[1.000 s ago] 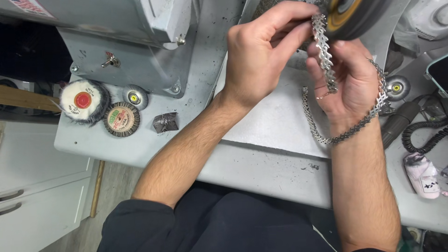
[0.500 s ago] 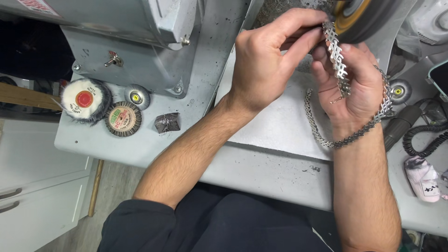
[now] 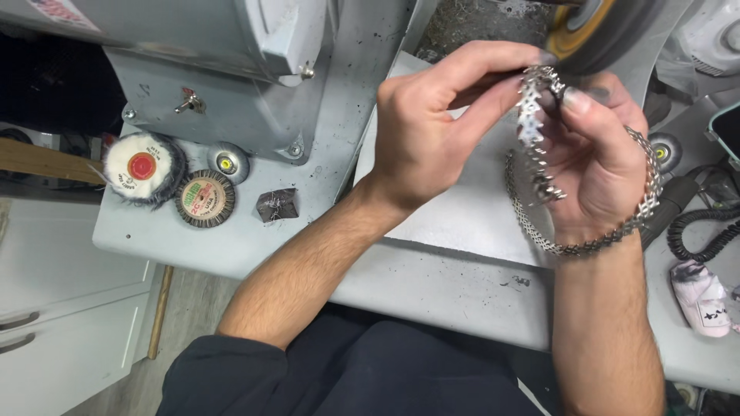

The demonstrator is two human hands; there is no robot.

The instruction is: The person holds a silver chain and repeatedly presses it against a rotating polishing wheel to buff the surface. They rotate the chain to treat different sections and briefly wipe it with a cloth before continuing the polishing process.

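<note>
Both my hands hold a silver spiked chain (image 3: 534, 131) up in front of a polishing wheel (image 3: 609, 31). My left hand (image 3: 432, 131) pinches the chain's upper end between thumb and fingers. My right hand (image 3: 597, 166) grips the same stretch from the other side, fingertips dark with grime. The rest of the chain loops down under and around my right wrist (image 3: 586, 246). The wheel sits just above my fingertips; I cannot tell whether the chain touches it.
A grey polishing motor (image 3: 200, 54) stands at the back left on the grey bench (image 3: 432, 293). Three small buffing wheels (image 3: 142, 168) and a dark compound block (image 3: 276, 205) lie at the left. A coiled black cable (image 3: 705, 231) and a stained rag (image 3: 705, 296) lie at the right.
Both hands have stayed together on the chain and shifted a little to the right and down in view. The grip on the chain is unchanged.
</note>
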